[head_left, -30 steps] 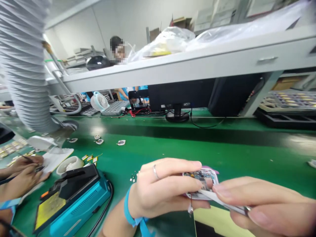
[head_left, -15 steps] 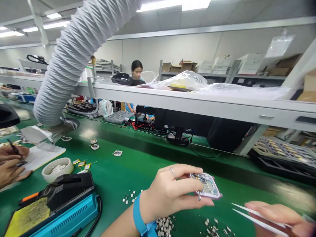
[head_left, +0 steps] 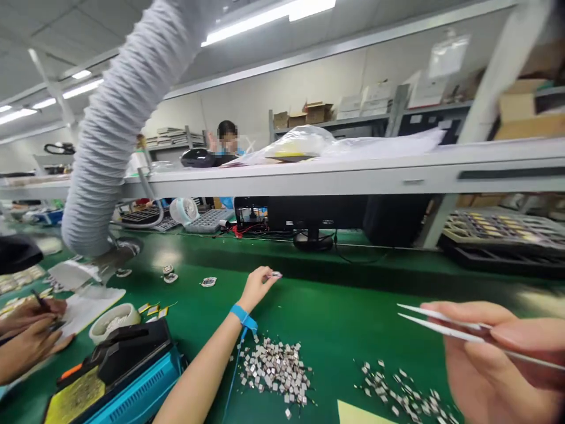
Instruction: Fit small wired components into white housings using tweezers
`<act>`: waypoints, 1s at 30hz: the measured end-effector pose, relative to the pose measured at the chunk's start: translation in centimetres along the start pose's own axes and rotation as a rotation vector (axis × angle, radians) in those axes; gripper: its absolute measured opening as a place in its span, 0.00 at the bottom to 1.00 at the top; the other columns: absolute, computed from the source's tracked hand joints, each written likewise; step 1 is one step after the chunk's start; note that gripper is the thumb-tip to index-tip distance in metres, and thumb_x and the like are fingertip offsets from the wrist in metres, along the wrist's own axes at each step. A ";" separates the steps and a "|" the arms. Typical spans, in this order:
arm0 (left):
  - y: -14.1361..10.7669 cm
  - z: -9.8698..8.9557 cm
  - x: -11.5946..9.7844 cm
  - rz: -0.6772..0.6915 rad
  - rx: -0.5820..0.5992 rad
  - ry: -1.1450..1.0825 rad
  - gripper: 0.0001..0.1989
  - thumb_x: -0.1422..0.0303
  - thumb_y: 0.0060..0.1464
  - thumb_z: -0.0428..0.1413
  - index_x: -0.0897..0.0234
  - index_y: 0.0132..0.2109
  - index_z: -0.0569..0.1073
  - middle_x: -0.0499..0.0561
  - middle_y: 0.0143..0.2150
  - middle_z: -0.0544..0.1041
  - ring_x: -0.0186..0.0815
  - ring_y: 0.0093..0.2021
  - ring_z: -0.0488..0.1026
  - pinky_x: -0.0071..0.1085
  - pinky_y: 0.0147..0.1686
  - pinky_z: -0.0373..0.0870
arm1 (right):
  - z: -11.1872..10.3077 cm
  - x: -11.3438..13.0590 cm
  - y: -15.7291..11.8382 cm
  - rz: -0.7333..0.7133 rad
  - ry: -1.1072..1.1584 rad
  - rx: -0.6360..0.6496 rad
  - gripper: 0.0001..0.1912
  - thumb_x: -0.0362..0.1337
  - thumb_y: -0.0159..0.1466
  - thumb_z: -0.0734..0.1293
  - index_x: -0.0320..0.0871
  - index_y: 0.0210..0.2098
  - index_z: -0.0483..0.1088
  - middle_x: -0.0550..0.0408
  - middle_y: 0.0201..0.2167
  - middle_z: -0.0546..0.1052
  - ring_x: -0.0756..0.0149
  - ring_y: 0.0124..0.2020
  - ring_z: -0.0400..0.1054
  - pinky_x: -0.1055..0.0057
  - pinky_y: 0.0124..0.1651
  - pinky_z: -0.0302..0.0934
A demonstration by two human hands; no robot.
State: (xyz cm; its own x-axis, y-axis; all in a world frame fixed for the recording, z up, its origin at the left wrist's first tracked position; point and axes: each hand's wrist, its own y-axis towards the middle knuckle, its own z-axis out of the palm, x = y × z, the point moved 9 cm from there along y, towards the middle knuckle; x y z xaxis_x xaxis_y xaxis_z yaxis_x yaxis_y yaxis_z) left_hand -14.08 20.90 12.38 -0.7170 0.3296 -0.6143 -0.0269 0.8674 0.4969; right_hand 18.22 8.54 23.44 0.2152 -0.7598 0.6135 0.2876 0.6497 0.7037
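My left hand (head_left: pixel 258 287), with a blue strap on its wrist, is stretched far out over the green table. Its fingers pinch a small circuit board (head_left: pixel 276 275), seen almost edge-on. At the right, my right hand (head_left: pixel 498 347) grips white tweezers (head_left: pixel 441 323), whose two tips stand apart and point left with nothing between them. Below my left hand lies a heap of small square metallic parts (head_left: pixel 276 368). A looser group of similar parts (head_left: pixel 397 391) is spread near my right hand.
A blue soldering station (head_left: pixel 141 383) and a white bowl (head_left: pixel 115 323) stand at the left, beside another person's hands (head_left: pixel 33 330) holding a pen. Several boards lie further back. A monitor (head_left: pixel 315 215), a shelf (head_left: pixel 282 179) and a large hose (head_left: pixel 115 123) are beyond.
My left hand has moved away from me with the board, which was close and face-up before. The view has shifted, and more of the small parts and my right hand show.
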 end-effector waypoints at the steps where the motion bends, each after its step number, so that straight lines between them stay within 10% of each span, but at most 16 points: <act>1: -0.4 0.8 1.7 -0.046 0.052 0.040 0.10 0.66 0.54 0.52 0.71 0.36 0.69 0.50 0.33 0.71 0.31 0.33 0.70 0.32 0.34 0.70 | 0.0 1.2 0.3 -0.040 0.046 0.009 0.12 0.28 0.50 0.69 0.52 0.30 0.69 0.54 0.29 0.73 0.60 0.32 0.69 0.63 0.32 0.69; 7: -1.4 2.1 6.4 -0.192 0.218 0.238 0.11 0.67 0.56 0.51 0.70 0.44 0.67 0.52 0.39 0.71 0.34 0.38 0.70 0.36 0.39 0.70 | -2.3 7.2 1.5 -0.265 0.217 0.039 0.10 0.24 0.55 0.66 0.44 0.34 0.69 0.58 0.31 0.74 0.67 0.35 0.69 0.74 0.35 0.69; 13: -1.5 1.5 1.8 -0.212 0.170 0.388 0.19 0.68 0.56 0.49 0.69 0.54 0.59 0.59 0.52 0.64 0.43 0.51 0.64 0.47 0.50 0.62 | -2.0 9.0 4.0 -0.278 0.273 0.140 0.10 0.22 0.55 0.66 0.41 0.33 0.68 0.56 0.34 0.74 0.65 0.37 0.69 0.70 0.40 0.67; 18: -8.9 6.2 -7.5 -0.006 0.349 0.318 0.22 0.65 0.57 0.46 0.67 0.57 0.55 0.58 0.57 0.62 0.41 0.57 0.59 0.41 0.57 0.56 | -0.9 0.5 4.7 0.098 0.061 0.451 0.07 0.27 0.53 0.70 0.40 0.30 0.68 0.56 0.34 0.73 0.66 0.40 0.68 0.71 0.44 0.64; 23: -17.7 12.1 -15.9 0.371 0.738 0.250 0.24 0.66 0.56 0.47 0.59 0.60 0.52 0.52 0.60 0.58 0.39 0.60 0.54 0.40 0.58 0.55 | -8.0 -11.2 -0.1 0.483 -0.060 0.420 0.05 0.32 0.60 0.66 0.34 0.33 0.67 0.55 0.31 0.71 0.69 0.33 0.68 0.68 0.38 0.65; 30: -19.9 15.0 -16.9 0.583 0.871 0.263 0.19 0.67 0.61 0.39 0.62 0.58 0.58 0.57 0.61 0.57 0.41 0.61 0.52 0.46 0.59 0.51 | -17.2 -17.0 -5.7 0.740 -0.082 0.083 0.10 0.38 0.65 0.61 0.35 0.37 0.65 0.55 0.32 0.69 0.70 0.31 0.66 0.70 0.34 0.65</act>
State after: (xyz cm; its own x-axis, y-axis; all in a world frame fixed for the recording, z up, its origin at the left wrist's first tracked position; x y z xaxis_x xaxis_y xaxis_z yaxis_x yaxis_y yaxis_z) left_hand 8.98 3.67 3.71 -0.5890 0.7770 -0.2221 0.7970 0.6040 -0.0004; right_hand 28.99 17.32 2.90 0.2539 -0.1217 0.9596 0.0228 0.9925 0.1199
